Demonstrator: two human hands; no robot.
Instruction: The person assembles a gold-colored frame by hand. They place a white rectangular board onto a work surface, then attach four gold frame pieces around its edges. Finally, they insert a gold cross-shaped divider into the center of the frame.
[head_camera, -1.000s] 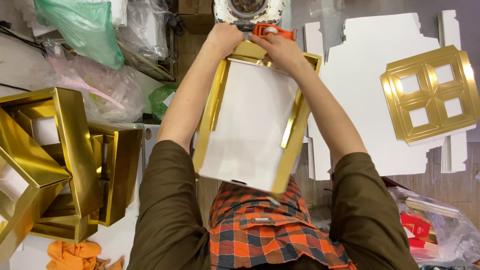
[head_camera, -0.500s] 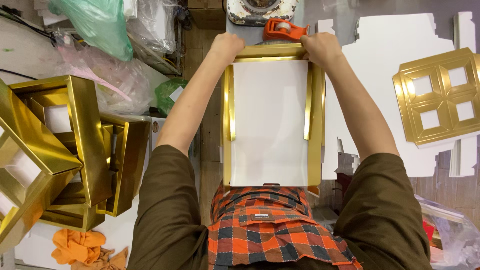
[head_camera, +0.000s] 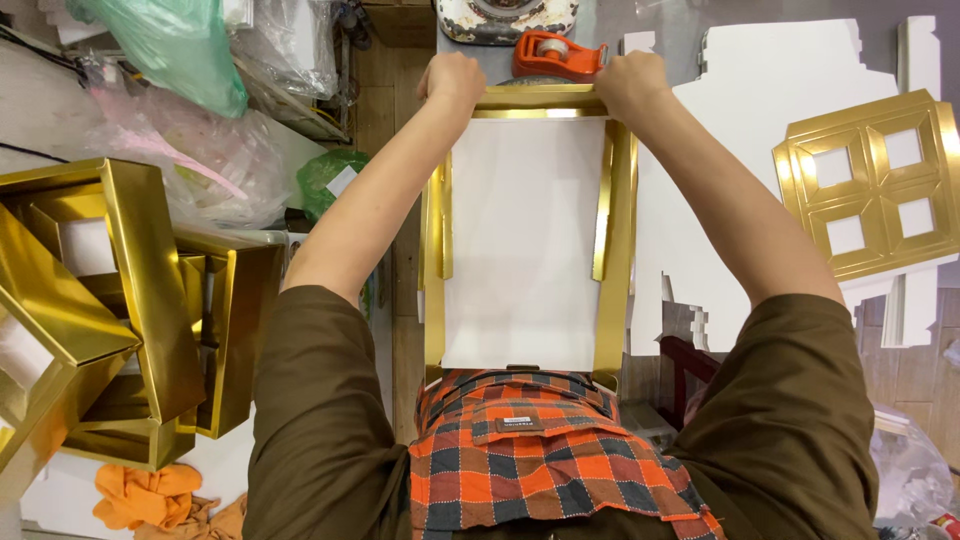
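Observation:
A gold cardboard box (head_camera: 612, 250) with a white inside lies lengthwise in front of me, its near end against my plaid apron. My left hand (head_camera: 452, 80) grips the far left corner of the box. My right hand (head_camera: 630, 82) grips the far right corner. Both hands press on the folded gold far wall. An orange tape dispenser (head_camera: 555, 52) sits just beyond the box, between my hands.
Finished gold boxes (head_camera: 130, 300) are stacked at my left. Plastic bags (head_camera: 180, 60) lie at the far left. A flat white die-cut sheet (head_camera: 760, 110) and a gold windowed insert (head_camera: 875, 180) lie at the right. An orange cloth (head_camera: 150, 495) sits near left.
The box has swung from a tilt to straight in front of me. My hands have spread from its far middle to the two far corners.

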